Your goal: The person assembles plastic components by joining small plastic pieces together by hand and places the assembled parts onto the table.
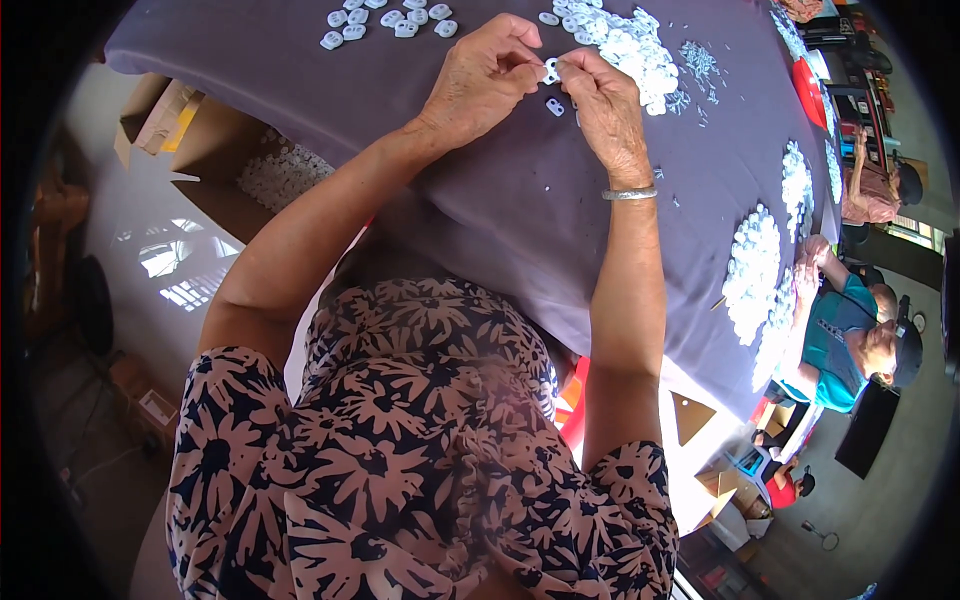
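Note:
Over the far part of the cloth-covered table, my left hand (487,80) and my right hand (606,108) meet fingertip to fingertip. Pinched between them is a small white plastic piece (551,71) with an opening in it; the fingers cover its edges. A similar white piece (555,106) lies just below, and another is partly hidden by my right hand. Beyond my right hand spreads a heap of white plastic pieces (640,62). Several more white pieces (405,28) are laid out farther left. My right wrist wears a bracelet (630,194).
Small thin grey parts (700,65) lie scattered right of the heap. More white piles (752,275) sit along the table's right side, where a person in teal (838,340) works. Below the left edge, an open cardboard box (215,140) holds small white pieces.

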### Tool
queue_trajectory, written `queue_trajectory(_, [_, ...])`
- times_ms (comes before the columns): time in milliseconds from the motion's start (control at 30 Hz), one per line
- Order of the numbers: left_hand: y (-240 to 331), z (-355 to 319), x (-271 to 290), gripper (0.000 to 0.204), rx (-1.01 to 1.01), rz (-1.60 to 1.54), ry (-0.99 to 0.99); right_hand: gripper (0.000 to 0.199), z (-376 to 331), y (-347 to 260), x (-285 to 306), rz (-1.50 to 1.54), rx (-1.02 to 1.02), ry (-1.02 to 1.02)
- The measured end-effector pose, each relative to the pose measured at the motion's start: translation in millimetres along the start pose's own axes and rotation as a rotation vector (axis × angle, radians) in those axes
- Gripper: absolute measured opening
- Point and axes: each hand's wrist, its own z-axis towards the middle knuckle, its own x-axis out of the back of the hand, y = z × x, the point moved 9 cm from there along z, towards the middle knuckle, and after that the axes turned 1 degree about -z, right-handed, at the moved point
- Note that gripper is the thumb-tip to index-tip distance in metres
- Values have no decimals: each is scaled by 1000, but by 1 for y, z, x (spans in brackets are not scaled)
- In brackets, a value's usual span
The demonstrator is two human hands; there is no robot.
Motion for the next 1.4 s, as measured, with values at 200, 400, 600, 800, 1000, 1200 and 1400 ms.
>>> queue_trajectory(200, [0,0,0,21,48,-1,10,22,-2,-17,3,-142,201,55])
queue_trajectory(400, [0,1,2,21,50,3,12,18,-6,-35,-5,-498,292,-5])
queue_trajectory(600, [0,1,-3,21,64,-45,-71,19,-8,-38,-1,-499,316,24])
queue_trajectory(800, [5,1,-5,21,51,-19,-179,16,-9,-39,-1,-464,361,23])
queue_trajectory(1000, [8,1,-6,21,94,-53,-158,16,-10,-40,-1,-499,417,70])
queue_trajectory(1200, [2,0,-4,24,65,-63,-121,18,-13,-46,-8,-505,436,90])
queue_trajectory(1400, [4,1,-3,20,36,-44,-105,26,-16,-48,-14,-641,471,65])
